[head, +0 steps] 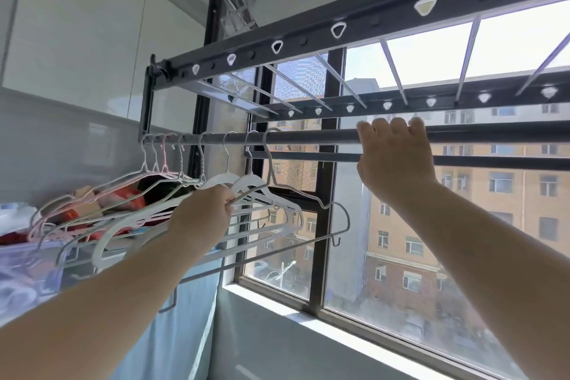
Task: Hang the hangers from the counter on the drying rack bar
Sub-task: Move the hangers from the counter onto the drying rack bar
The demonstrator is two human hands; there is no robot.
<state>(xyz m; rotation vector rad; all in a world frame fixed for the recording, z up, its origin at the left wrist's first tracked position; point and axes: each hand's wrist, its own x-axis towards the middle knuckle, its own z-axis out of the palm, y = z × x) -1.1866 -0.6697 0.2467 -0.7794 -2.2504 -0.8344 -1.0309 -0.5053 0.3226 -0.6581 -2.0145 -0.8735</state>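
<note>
Round rack bar (308, 136), right hand (396, 157) curled, left hand (202, 216) pinching hanger (277, 252), bin (27, 259) contents blurred

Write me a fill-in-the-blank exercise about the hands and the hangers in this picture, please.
1. The right hand grips the round ____ of the drying rack.
2. The left hand holds a grey wire ____ by its shoulder.
3. Everything hooked on the rack hangs to the ____ of the right hand.
Missing words: bar; hanger; left.
</note>
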